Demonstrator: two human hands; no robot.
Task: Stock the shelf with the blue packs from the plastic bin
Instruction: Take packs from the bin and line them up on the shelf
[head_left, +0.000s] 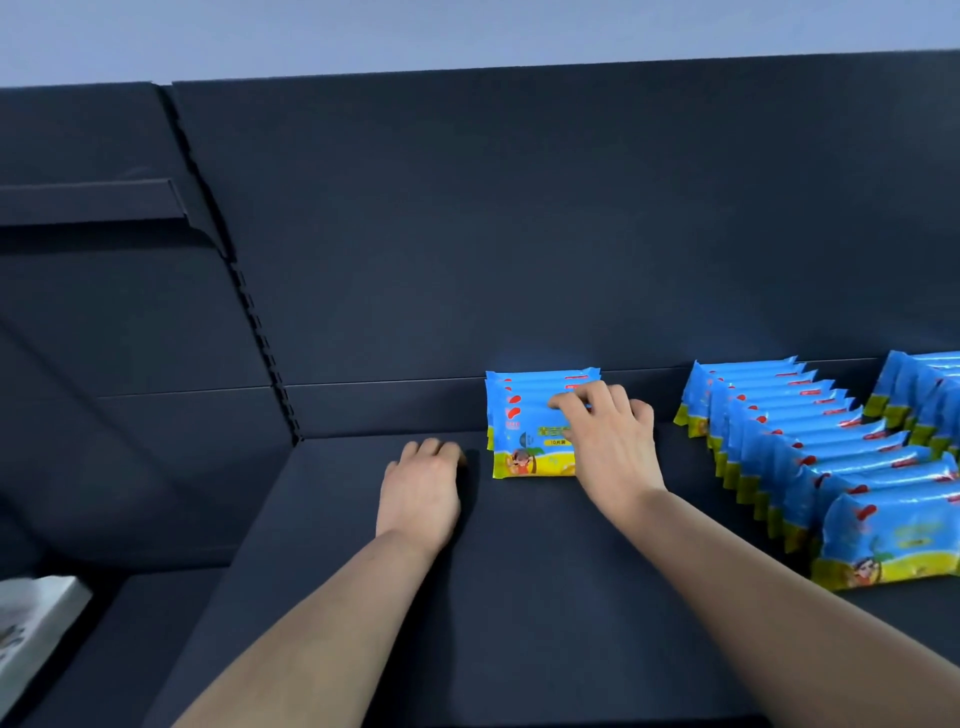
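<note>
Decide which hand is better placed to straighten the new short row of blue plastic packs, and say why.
Right. The right hand curls its fingers over the short row of blue plastic packs; the left hand lies beside them on the dark shelf, holding nothing.

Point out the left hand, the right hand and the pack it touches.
left hand (420, 488): head view, back of hand
right hand (615, 447): head view, back of hand
pack (521, 415): head view, blue front
</note>
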